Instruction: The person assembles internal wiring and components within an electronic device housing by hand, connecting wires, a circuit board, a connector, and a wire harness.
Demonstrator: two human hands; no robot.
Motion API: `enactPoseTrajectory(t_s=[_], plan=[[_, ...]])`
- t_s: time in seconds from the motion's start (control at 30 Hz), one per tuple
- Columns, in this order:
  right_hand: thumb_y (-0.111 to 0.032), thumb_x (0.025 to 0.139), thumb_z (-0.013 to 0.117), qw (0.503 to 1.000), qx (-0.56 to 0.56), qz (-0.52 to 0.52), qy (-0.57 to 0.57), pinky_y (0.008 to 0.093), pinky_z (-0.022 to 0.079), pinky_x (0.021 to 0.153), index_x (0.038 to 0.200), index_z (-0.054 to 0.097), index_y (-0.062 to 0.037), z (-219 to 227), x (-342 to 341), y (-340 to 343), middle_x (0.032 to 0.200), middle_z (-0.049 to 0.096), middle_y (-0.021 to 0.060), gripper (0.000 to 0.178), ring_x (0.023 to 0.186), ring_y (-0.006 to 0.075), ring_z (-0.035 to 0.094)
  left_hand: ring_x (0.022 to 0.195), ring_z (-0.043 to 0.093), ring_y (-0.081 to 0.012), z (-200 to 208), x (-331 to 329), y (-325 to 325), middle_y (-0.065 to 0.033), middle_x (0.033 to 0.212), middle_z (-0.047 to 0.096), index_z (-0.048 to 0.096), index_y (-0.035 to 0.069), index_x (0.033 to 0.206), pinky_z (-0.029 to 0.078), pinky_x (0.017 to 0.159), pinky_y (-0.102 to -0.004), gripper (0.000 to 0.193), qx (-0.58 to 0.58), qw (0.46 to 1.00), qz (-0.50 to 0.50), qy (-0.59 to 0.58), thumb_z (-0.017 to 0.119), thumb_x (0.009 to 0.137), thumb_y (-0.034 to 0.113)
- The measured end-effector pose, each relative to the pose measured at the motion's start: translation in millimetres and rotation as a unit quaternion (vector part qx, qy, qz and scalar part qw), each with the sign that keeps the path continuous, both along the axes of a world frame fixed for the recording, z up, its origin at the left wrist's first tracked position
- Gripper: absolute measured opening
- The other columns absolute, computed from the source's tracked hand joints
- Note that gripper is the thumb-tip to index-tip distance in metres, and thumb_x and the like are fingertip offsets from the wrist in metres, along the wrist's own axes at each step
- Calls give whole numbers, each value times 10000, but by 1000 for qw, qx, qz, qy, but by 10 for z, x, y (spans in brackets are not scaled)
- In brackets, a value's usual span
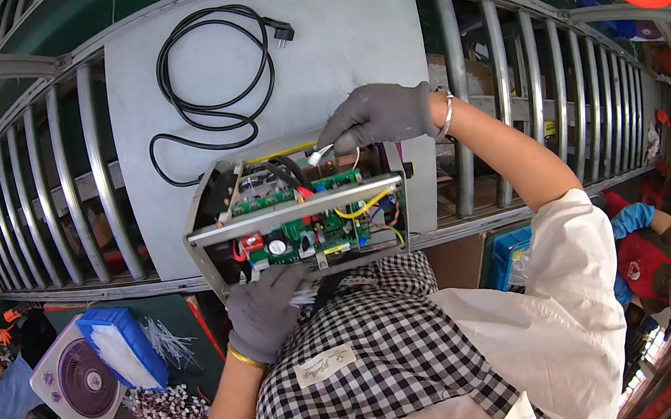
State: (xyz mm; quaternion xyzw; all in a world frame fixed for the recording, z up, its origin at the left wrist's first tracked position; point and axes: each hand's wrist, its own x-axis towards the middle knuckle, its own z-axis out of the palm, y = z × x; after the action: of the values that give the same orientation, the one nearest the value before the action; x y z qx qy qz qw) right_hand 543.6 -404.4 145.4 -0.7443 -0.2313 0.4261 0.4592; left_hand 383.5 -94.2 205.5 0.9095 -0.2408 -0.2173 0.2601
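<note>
Pinching a white plug (314, 158) near its wire end: right hand (374, 119), thumb and fingers together, over the far side of an open metal box (291, 211). Box sits at the near edge of a grey tabletop (351, 38). Left hand (269, 314) at its near side, fingers curled; whether clamped, cannot tell. Best, I judge: brace box, guide plug by its body, spare the wires. Count: two gloved hands, one box, one black power cord (269, 59), at least two green boards (340, 180).
</note>
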Motion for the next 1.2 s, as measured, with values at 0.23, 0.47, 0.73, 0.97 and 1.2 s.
enactPoseTrajectory(t_s=[0.23, 0.47, 0.73, 0.97, 1.2], plan=[[-88, 788, 670, 939, -211, 200, -182, 334, 515, 726, 1076, 756, -212, 1, 320, 34, 915, 720, 29, 325, 800, 201, 655, 726, 661, -247, 34, 485, -37, -31, 871, 673, 691, 138, 967, 508, 621, -350, 175, -7, 1000, -4, 2, 714, 812, 215], [-144, 807, 650, 921, -217, 324, 1, 376, 490, 632, 1008, 771, -190, 54, 631, 265, 769, 701, 32, 238, 702, 211, 631, 780, 675, -253, 258, 673, -500, -43, 867, 681, 687, 121, 1050, 528, 660, -351, 271, -74, 997, 26, 2, 711, 781, 140], [-200, 810, 681, 782, -275, 533, -169, 433, 460, 579, 926, 761, -171, 128, 678, 574, 779, 681, 34, 144, 668, 241, 586, 566, 588, -201, -58, 663, -1022, -7, 737, 591, 612, 168, 1177, 451, 502, -319, 442, 73, 986, -3, -150, 693, 744, 127], [-206, 811, 676, 735, -296, 551, -263, 456, 530, 637, 980, 758, -134, -95, 521, 648, 915, 727, 45, 201, 783, 269, 662, 551, 587, -177, -149, 642, -1119, 4, 683, 574, 636, 164, 1144, 441, 478, -320, 322, 103, 979, -8, -175, 665, 824, 148], [-155, 722, 758, 693, -326, 575, -288, 444, 559, 676, 978, 760, -84, -381, 458, 638, 976, 735, 74, 266, 834, 301, 692, 570, 607, -182, -182, 601, -1134, -12, 700, 595, 626, 143, 1183, 459, 494, -321, 352, 132, 976, -10, -175, 641, 832, 129]])
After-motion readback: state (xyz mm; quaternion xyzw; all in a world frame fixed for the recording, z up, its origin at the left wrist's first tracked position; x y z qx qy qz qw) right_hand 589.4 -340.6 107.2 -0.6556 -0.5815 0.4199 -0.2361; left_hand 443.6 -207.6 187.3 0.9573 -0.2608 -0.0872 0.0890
